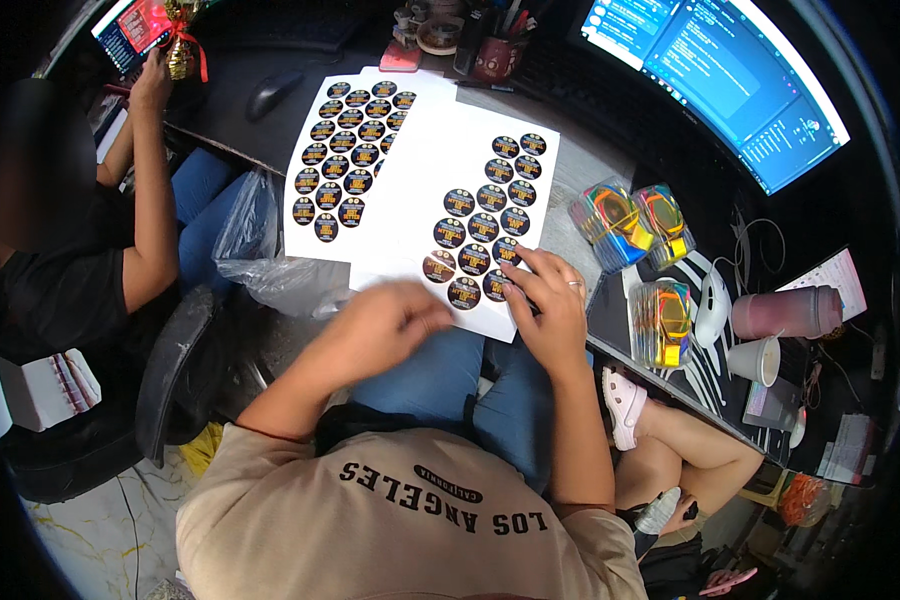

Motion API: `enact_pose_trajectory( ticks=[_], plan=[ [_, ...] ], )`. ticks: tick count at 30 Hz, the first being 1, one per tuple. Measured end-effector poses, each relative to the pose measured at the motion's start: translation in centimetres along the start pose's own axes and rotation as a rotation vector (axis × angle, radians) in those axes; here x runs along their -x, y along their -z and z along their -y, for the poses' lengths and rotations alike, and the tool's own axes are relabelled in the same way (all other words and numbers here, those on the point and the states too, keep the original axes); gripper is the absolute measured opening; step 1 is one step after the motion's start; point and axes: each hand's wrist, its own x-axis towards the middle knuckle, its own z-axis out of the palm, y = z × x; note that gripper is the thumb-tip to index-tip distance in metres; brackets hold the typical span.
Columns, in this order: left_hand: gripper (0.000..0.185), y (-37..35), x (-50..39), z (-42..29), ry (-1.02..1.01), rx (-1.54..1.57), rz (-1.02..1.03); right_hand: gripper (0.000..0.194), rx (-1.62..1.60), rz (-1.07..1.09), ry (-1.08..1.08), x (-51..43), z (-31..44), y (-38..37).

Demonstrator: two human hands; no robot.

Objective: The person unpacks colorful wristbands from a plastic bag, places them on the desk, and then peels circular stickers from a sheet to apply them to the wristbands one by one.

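Observation:
A white sheet (420, 187) with round black stickers bearing orange and white lettering lies before me at the desk edge. Part of this sheet is bare white. One round sticker (439, 266) near its lower left looks browner than the others. My right hand (546, 296), with a ring on one finger, rests its fingertips on the lower right stickers. Close to the sheet's lower left edge is my left hand (390, 324), blurred, fingers curled; whether it holds anything is unclear. Under the front sheet's left side lies a second sticker sheet (298, 232), partly covered.
Clear boxes with coloured ribbons and medals (611, 225) stand to the right, beside a white mouse (711, 307), pink tumbler (787, 311) and paper cup (754, 360). A plastic bag (259, 247) hangs left. A person (146, 225) holds a gold trophy (184, 49); another person's legs (690, 442) show right.

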Motion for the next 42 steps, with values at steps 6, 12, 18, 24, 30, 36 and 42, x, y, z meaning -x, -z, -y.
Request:
enact_pose_trajectory(
  ticks=[6, 12, 18, 24, 30, 36, 42],
  plan=[
    [0.036, -8.7, 1.3, 2.9, 0.429, 0.828, 0.480, 0.024, -0.015, 0.005, 0.001, -0.1, 0.0, 0.0],
    [0.040, -11.4, 0.1, 2.2, 0.459, 1.524, -0.240, 0.024, -0.024, 0.002, 0.018, 0.0, -0.1, 0.2],
    [0.037, -10.4, -1.2, -0.4, 0.588, 1.558, -0.424, 0.024, -0.047, -0.007, 0.046, -0.1, 0.1, 0.4],
    [0.028, -9.8, -1.2, -1.2, 0.619, 1.446, -0.488, 0.024, -0.068, 0.011, 0.055, 0.0, 0.0, 0.7],
    [0.035, -9.2, -1.2, -1.2, 0.547, 1.399, -0.547, 0.026, -0.062, 0.004, 0.050, 0.1, 0.2, 0.8],
    [0.035, -9.1, -0.8, -1.5, 0.585, 1.520, -0.541, 0.026, -0.068, 0.005, 0.047, 0.0, 0.1, 0.7],
    [0.036, -9.2, -0.4, -1.4, 0.598, 1.494, -0.492, 0.026, -0.087, 0.006, 0.040, 0.1, -0.1, 0.6]
  ],
)
